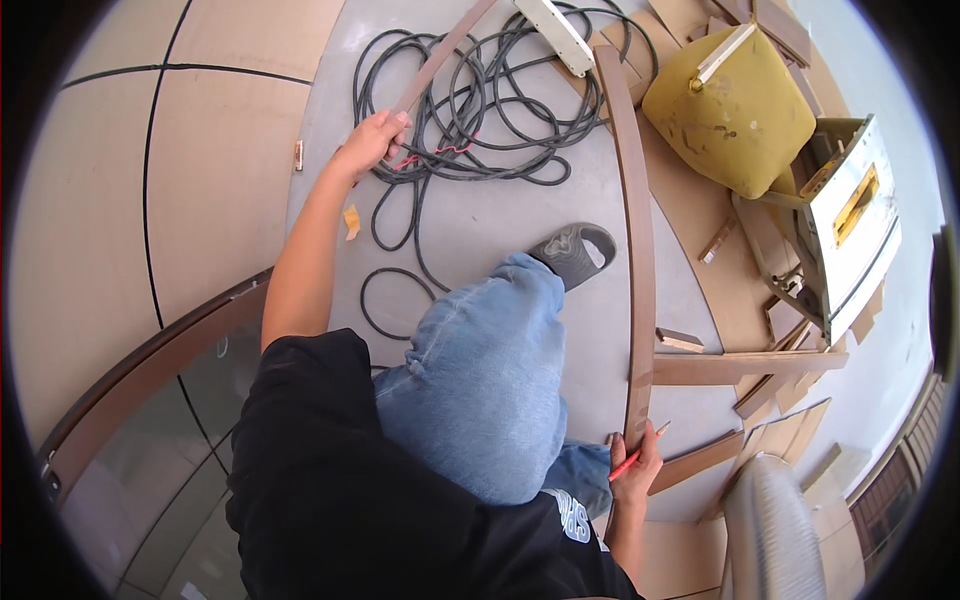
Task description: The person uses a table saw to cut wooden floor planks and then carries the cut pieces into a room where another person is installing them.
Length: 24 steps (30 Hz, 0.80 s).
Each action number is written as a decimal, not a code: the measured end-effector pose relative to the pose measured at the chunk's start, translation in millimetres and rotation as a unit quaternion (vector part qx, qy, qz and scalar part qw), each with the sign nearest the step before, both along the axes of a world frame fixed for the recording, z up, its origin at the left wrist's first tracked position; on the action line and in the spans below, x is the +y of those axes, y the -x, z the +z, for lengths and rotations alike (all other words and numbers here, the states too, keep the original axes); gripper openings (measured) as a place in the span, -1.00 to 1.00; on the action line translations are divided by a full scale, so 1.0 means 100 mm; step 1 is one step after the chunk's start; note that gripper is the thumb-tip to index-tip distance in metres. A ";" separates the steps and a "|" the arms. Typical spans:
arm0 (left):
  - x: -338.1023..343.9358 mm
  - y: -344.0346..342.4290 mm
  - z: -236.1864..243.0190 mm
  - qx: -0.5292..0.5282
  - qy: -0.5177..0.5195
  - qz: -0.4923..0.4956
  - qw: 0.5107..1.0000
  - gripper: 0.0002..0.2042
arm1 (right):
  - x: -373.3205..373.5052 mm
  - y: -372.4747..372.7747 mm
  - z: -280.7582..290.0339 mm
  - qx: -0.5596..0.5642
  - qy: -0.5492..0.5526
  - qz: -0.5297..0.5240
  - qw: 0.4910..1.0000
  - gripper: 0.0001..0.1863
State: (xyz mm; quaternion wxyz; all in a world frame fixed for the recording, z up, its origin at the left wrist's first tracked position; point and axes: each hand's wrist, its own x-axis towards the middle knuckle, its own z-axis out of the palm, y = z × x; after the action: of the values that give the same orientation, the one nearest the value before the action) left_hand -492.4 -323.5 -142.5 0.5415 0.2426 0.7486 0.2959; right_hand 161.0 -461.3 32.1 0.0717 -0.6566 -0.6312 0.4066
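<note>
My left hand point(372, 142) is closed around the near end of a narrow brown wooden strip point(440, 58), which runs away toward the top of the head view. A long brown board point(630, 200) lies lengthwise at my right, from the far side back to my body. My right hand point(637, 470) grips its near end. A red pencil point(626, 465) is held in the same hand, slanting across the fingers. Coils of black cable point(403, 178) lie on the floor just beyond and beside my left hand.
A yellow rounded bulky object point(735, 120) sits at the far right beside a white-topped machine point(850, 230). Another brown board point(750, 368) lies crosswise among scattered offcuts. A white metal piece point(560, 38) rests by the cable. My shoe point(575, 252) stands beside the long board.
</note>
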 end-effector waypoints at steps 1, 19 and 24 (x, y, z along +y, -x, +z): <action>0.21 -0.19 0.24 -0.111 -0.053 0.046 0.991 -0.70 | -0.19 -0.11 -0.05 0.010 -0.001 0.004 1.000 -0.44; 0.72 -0.67 0.62 -0.265 -0.075 -0.139 0.951 -0.62 | -1.04 -0.62 0.04 -0.060 -0.083 -0.008 0.995 -0.46; 0.33 0.17 0.39 -0.107 -0.017 -0.039 0.993 -0.74 | -1.15 -0.66 0.07 -0.073 -0.080 -0.047 0.993 -0.48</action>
State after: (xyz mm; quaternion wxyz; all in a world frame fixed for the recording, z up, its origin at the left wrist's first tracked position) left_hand -509.4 -290.1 -103.8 0.6257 0.2476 0.6708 0.3117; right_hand 226.8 -575.8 38.9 0.0973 -0.7053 -0.6339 0.3020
